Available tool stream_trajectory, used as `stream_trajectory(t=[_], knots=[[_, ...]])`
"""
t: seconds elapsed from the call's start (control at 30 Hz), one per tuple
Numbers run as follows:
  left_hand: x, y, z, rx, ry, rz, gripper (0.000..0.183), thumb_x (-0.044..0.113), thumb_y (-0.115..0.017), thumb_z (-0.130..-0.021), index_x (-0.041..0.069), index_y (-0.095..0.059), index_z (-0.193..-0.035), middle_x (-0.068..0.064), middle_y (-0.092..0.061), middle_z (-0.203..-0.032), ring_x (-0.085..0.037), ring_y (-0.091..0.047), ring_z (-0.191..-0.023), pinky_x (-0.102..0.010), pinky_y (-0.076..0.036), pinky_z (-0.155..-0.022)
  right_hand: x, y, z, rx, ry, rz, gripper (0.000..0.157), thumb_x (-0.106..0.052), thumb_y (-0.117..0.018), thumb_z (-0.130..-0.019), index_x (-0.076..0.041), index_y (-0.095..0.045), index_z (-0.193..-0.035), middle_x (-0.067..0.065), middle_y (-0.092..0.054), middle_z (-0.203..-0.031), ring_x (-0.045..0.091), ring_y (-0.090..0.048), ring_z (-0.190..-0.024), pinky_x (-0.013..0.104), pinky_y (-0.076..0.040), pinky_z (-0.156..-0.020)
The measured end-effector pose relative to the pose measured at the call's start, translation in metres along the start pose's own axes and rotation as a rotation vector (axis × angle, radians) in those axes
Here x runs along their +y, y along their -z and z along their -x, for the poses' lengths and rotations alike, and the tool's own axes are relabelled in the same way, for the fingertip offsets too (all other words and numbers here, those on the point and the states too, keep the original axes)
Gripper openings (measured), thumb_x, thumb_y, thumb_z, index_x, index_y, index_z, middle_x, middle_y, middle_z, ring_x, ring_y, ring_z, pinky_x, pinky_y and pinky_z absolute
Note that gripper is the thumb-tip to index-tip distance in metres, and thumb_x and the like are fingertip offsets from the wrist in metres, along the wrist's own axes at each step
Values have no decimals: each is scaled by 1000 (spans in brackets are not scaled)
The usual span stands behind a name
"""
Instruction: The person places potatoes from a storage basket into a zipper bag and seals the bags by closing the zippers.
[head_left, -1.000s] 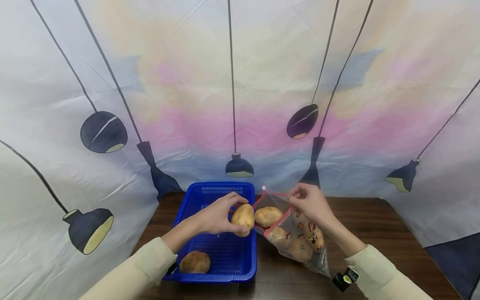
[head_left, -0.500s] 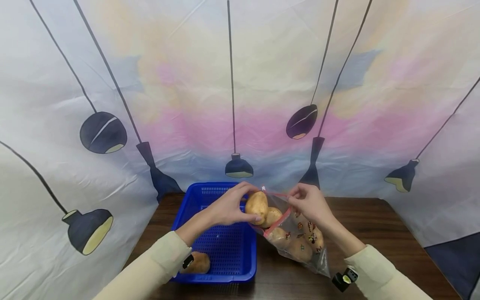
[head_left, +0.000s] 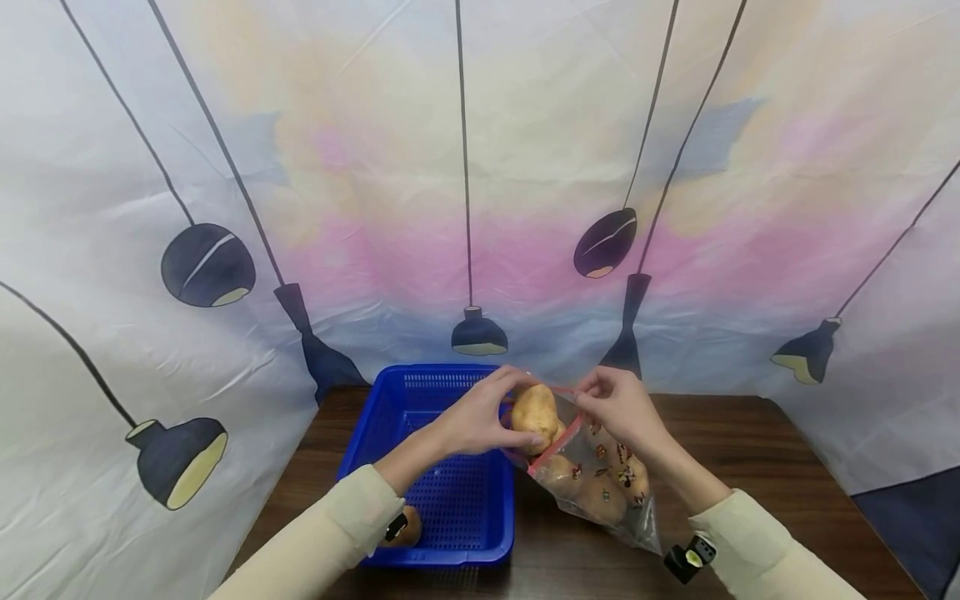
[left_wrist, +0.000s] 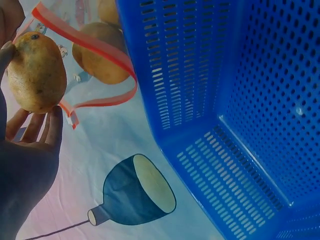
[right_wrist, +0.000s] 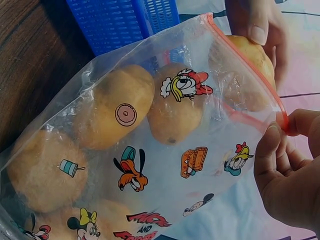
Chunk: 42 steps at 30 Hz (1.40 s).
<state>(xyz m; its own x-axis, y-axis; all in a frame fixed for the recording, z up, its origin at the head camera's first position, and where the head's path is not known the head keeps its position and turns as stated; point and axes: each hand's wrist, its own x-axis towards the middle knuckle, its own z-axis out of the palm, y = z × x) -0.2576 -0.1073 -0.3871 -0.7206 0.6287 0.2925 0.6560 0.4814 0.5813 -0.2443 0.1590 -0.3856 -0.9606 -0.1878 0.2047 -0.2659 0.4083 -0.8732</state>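
My left hand [head_left: 480, 415] grips a yellow potato [head_left: 535, 415] between thumb and fingers at the mouth of a clear zip bag [head_left: 626, 521]. In the left wrist view that potato [left_wrist: 37, 75] sits in the curled fingers, beside the bag's red zip strip [left_wrist: 95, 42]. My right hand [head_left: 618, 404] pinches the red rim of the bag, thumb against fingers, as the right wrist view shows at the strip [right_wrist: 280, 112]. Several potatoes [right_wrist: 117, 107] lie inside the bag, seen through its cartoon-printed plastic.
A blue perforated basket [head_left: 498, 533] stands left of the bag on the dark wood table [head_left: 720, 433]. One brown potato [head_left: 408, 529] lies in its near left corner, partly covered by my left sleeve. A cloth backdrop [head_left: 375, 250] with printed lamps rises behind.
My left hand has carried the potato rightward from above the basket to the bag's mouth, over the potato just inside. My right hand has kept its pinch on the rim.
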Motion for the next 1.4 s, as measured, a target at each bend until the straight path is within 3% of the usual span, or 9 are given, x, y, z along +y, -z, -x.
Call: stream_trajectory(t=[0.2, 0.33, 0.53, 0.67, 0.9, 1.07, 1.4], knots=[[0, -8, -3, 9, -10, 27, 73, 46, -88, -87, 21, -57, -148, 5, -56, -133, -10, -60, -115, -28, -57, -89, -1, 1, 0, -6, 9, 23, 6, -9, -71, -99, -3, -72, -98, 8, -69, -76, 28, -66, -59, 50, -59, -58], [-1, -10, -5, 17, -23, 23, 70, 44, -87, -89, 20, -57, -147, 5, -58, -133, -9, -61, -116, -30, -57, -92, -1, 2, 0, -6, 16, 20, 5, -7, -70, -99, -3, -72, -97, 9, -69, -76, 27, -66, -60, 49, -60, -58], [-2, -13, -6, 3, -48, 30, 68, 40, -85, -92, 16, -57, -149, -2, -58, -141, -24, -63, -119, -44, -57, -98, -1, 2, 0, -9, 7, -3, 6, -5, -67, -98, -2, -72, -99, 10, -70, -78, 28, -66, -61, 48, -60, -58], [-3, -12, -4, -1, -26, 35, 67, 38, -86, -92, 16, -58, -149, -5, -56, -145, -32, -62, -121, -48, -56, -99, -1, 1, 0, -10, 3, -4, 6, -5, -67, -98, -1, -72, -100, 10, -70, -78, 28, -66, -61, 45, -59, -58], [-9, -3, 2, 0, -21, 52, 65, 36, -84, -94, 11, -59, -148, -10, -58, -141, -32, -61, -124, -50, -55, -103, -2, 2, 1, -10, 20, -28, 6, -4, -68, -98, 0, -72, -101, 11, -70, -81, 28, -66, -63, 43, -59, -56], [-12, 5, 8, -17, -17, 31, 61, 35, -83, -95, 13, -59, -147, -9, -61, -136, -25, -60, -126, -47, -54, -104, -3, 3, 1, -12, 20, -46, 9, -6, -69, -99, 1, -72, -103, 11, -71, -82, 30, -67, -64, 44, -59, -56], [-19, 26, 31, -45, 75, -55, 63, 38, -85, -92, 15, -60, -145, -1, -60, -140, -24, -58, -131, -45, -54, -106, 0, 1, 0, -7, 12, -32, 7, -4, -69, -98, 2, -72, -101, 12, -70, -80, 27, -66, -64, 42, -58, -56]])
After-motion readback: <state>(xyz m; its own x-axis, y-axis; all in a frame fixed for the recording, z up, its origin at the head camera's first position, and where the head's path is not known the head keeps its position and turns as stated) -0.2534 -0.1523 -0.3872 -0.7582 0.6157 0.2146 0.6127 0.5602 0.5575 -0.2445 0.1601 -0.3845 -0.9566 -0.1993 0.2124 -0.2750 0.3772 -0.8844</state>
